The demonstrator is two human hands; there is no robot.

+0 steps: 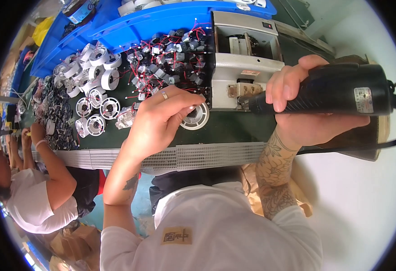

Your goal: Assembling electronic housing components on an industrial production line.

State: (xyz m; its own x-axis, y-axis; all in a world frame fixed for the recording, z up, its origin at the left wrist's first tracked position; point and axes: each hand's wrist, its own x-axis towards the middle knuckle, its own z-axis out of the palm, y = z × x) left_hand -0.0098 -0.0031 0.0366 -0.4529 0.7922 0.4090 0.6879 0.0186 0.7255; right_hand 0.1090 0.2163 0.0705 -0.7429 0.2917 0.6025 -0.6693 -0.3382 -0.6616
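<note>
- The green bench carries nearly all of it. Its near side has a bare strip, which seems to give both hands room.
- A big blue bin sits on the far side, left of the middle, maybe to keep loose things together.
- A silver machine stands far and right of the middle, close enough to reach.
- A heap of little motors with red wires crowds the spot just beyond the left hand.
- White round parts are piled to the left of the motors.
- The right hand holds a black power tool sideways. Its grip is wrapped round the fat body, likely to keep it steady. The tip points left, by the machine's front; I cannot tell if they touch.
- A white ring is on the bench, near the middle, under the left fingertips. That grip is bent nearly closed and hides part of the ring; I cannot tell if it holds anything.
</note>
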